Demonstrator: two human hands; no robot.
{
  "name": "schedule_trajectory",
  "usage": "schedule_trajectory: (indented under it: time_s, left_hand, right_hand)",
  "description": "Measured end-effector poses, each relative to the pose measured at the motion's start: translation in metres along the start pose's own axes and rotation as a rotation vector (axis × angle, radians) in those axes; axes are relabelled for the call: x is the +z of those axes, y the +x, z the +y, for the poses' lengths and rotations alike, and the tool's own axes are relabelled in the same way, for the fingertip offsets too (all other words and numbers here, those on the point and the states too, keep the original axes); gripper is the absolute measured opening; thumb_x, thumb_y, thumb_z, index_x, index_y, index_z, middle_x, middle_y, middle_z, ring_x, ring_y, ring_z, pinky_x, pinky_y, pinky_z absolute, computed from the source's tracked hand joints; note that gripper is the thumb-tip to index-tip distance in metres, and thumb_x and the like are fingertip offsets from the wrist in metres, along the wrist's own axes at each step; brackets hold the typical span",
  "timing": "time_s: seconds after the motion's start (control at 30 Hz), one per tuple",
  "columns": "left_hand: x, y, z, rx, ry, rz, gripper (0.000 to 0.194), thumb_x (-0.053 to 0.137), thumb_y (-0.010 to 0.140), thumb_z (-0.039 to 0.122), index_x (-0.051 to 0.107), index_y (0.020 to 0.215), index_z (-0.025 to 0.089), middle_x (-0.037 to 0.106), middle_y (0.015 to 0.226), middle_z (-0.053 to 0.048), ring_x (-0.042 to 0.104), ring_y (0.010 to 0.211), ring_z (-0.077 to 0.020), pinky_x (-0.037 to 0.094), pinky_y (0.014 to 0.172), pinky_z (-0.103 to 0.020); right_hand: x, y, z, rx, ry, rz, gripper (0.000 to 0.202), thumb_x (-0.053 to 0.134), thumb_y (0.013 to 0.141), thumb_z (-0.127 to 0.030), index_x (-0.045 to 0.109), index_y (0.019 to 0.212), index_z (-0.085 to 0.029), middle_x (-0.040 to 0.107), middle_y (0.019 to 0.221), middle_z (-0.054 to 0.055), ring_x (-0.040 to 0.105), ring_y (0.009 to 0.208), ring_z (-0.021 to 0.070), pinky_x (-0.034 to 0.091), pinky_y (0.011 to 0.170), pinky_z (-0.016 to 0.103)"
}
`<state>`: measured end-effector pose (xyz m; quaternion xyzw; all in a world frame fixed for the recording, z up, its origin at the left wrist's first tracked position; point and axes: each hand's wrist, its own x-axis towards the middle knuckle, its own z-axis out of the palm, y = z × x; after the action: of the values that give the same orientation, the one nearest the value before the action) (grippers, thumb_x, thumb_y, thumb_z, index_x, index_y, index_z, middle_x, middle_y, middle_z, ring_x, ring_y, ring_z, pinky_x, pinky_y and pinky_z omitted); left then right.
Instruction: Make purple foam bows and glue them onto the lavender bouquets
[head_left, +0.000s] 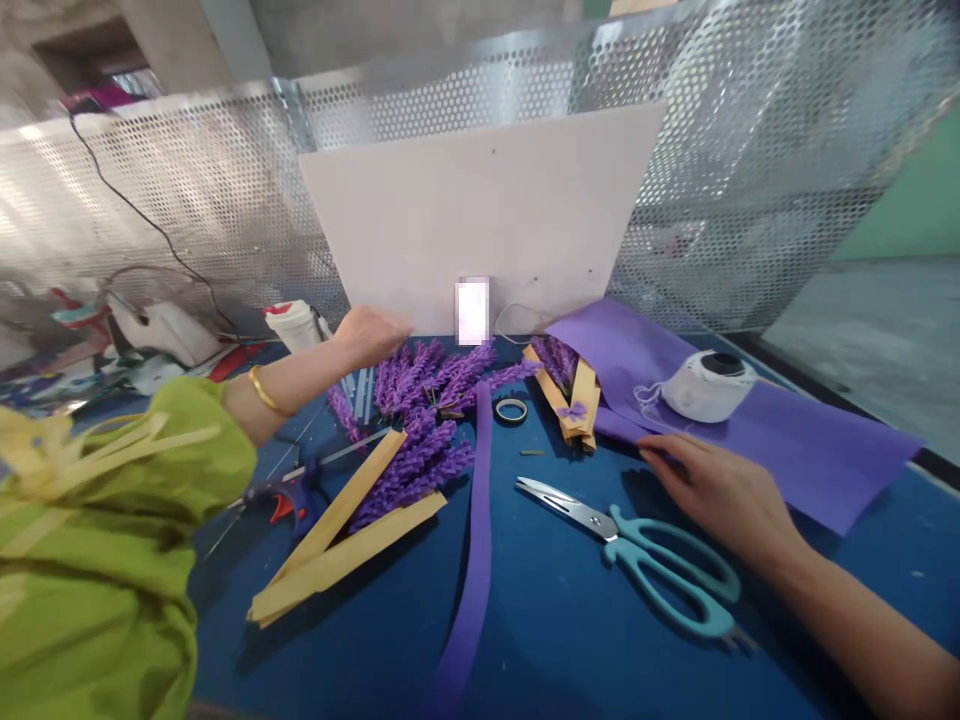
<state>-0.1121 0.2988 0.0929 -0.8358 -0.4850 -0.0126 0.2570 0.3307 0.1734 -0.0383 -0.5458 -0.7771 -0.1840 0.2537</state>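
My left hand [373, 333] reaches forward above the purple lavender sprigs [420, 380]; its fingers are blurred and partly hidden, so I cannot make out their grip. With thumb and fingertip together, my right hand [724, 495] pinches the near edge of a purple sheet [810, 440]. Teal-handled scissors [630, 550] lie beside it, blades slightly apart. A purple strip [480, 530] runs down the table's middle. To its left, a folded yellow-tan strip [341, 555] lies in a V around lavender. A small wrapped lavender bunch [574, 410] with a purple bow rests near the sheet.
A white roll of string [709, 385] stands on the sheet. A tape roll [511, 411] lies near the flowers. At left are a glue gun [296, 500], glue sticks [365, 395] and a white cup [294, 325]. A white board [487, 210] and a bright screen [472, 312] stand behind.
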Motion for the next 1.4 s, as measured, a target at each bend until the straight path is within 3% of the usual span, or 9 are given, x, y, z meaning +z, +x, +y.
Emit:
schedule_trajectory:
  time_s: [0.13,0.2,0.3,0.43,0.57,0.8,0.97,1.13,1.4]
  left_hand:
    - [-0.030,-0.057,0.011,-0.055,-0.002,0.018,0.028,0.045,0.091,0.023,0.059,0.067,0.018,0.055,0.059,-0.004,0.050,0.056,-0.0164,0.021,0.054,-0.028]
    - [-0.045,-0.091,0.020,-0.106,-0.031,0.072,0.043,0.044,0.096,0.039,0.048,0.058,0.019,0.042,0.051,0.000,0.036,0.048,-0.0122,0.016,0.053,-0.028]
    - [-0.064,-0.148,0.043,-0.166,-0.309,0.204,0.058,0.051,0.091,0.056,0.030,0.052,0.019,0.026,0.046,0.004,0.020,0.046,-0.0097,0.015,0.051,-0.027]
    - [-0.081,-0.220,0.096,-0.237,-0.627,-0.005,0.050,0.062,0.086,0.054,0.040,0.057,0.020,0.040,0.047,0.006,0.031,0.045,-0.0086,0.021,0.049,-0.025]
    - [-0.078,-0.259,0.160,-0.392,-0.857,-0.273,0.027,0.066,0.085,0.045,0.057,0.073,0.022,0.060,0.064,0.005,0.052,0.059,-0.0115,0.033,0.057,-0.023]
    - [-0.048,-0.254,0.225,-0.573,-0.823,-0.245,0.026,0.067,0.086,0.047,0.061,0.089,0.022,0.065,0.083,0.001,0.061,0.078,-0.0177,0.036,0.070,-0.029]
    - [-0.040,-0.243,0.235,-0.557,-0.803,-0.221,0.025,0.072,0.083,0.043,0.058,0.084,0.022,0.066,0.084,0.002,0.062,0.078,-0.0184,0.035,0.068,-0.030]
    - [-0.035,-0.238,0.237,-0.562,-0.787,-0.192,0.026,0.072,0.084,0.040,0.059,0.098,0.023,0.067,0.092,0.001,0.064,0.080,-0.0192,0.037,0.069,-0.030]
    - [-0.034,-0.238,0.236,-0.546,-0.818,-0.208,0.024,0.071,0.084,0.042,0.058,0.093,0.023,0.067,0.091,0.000,0.064,0.082,-0.0194,0.036,0.069,-0.030]
  right_hand:
    - [-0.001,0.000,-0.001,0.019,-0.021,0.012,0.034,0.045,0.098,-0.037,0.075,0.097,-0.022,0.078,0.088,0.004,0.068,0.065,0.0185,0.041,0.053,0.028]
    - [-0.002,0.000,-0.001,0.019,-0.027,0.015,0.032,0.047,0.097,-0.035,0.075,0.097,-0.021,0.078,0.090,0.004,0.069,0.069,0.0194,0.040,0.056,0.029]
    - [-0.002,0.001,-0.002,0.013,-0.041,0.025,0.029,0.049,0.097,-0.034,0.075,0.097,-0.021,0.078,0.090,0.005,0.068,0.071,0.0198,0.038,0.057,0.030]
    - [-0.006,0.001,-0.007,-0.016,-0.058,0.053,0.028,0.050,0.097,-0.033,0.076,0.096,-0.019,0.078,0.090,0.006,0.067,0.071,0.0191,0.036,0.057,0.030]
    - [-0.012,0.001,-0.016,-0.082,-0.071,0.103,0.024,0.053,0.097,-0.030,0.075,0.097,-0.019,0.077,0.090,0.006,0.067,0.075,0.0193,0.038,0.061,0.030]
    - [-0.033,-0.002,-0.056,-0.191,-0.083,0.176,0.023,0.051,0.098,-0.026,0.073,0.099,-0.018,0.076,0.091,0.005,0.069,0.078,0.0215,0.045,0.068,0.032]
    - [-0.057,-0.038,-0.131,-0.244,0.136,0.146,0.016,0.057,0.097,-0.025,0.070,0.103,-0.018,0.076,0.095,0.005,0.070,0.085,0.0198,0.051,0.077,0.031]
    - [-0.055,-0.085,-0.195,-0.191,0.461,-0.014,0.014,0.057,0.097,-0.022,0.067,0.107,-0.021,0.075,0.097,0.003,0.070,0.088,0.0168,0.054,0.079,0.028]
    - [-0.049,-0.091,-0.197,-0.024,0.631,-0.102,0.016,0.055,0.098,-0.027,0.067,0.107,-0.023,0.074,0.099,0.004,0.071,0.091,0.0177,0.057,0.077,0.028]
